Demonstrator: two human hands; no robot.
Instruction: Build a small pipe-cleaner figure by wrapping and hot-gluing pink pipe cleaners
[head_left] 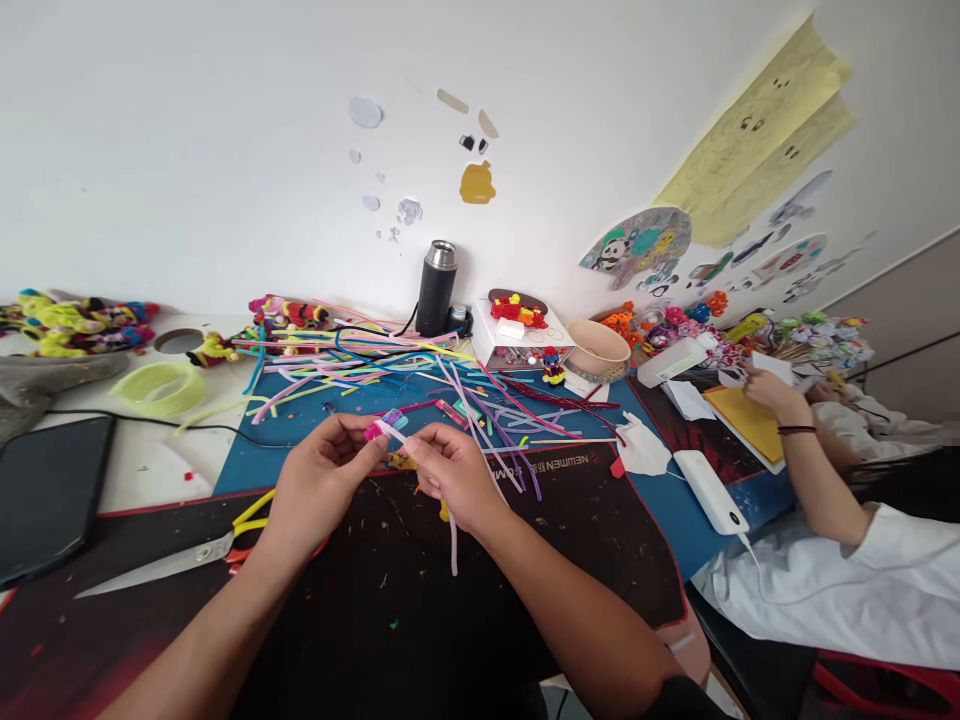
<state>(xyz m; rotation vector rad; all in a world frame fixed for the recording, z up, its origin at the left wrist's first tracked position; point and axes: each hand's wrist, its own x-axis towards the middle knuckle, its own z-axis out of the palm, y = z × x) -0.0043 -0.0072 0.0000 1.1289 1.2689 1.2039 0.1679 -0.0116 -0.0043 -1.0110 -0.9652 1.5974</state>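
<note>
Black thermos [436,295] upright, just above centre. Dark-screened device [52,490] at left edge. White power bank [709,490], cable attached, lower right. Yellow sheets [750,135] on wall [225,150], upper right.

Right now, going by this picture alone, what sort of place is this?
Probably a craft workspace: colourful fuzzy stems lie scattered over the blue surface, scissors lie nearby, and small fuzzy figures are heaped by the wall.
</note>
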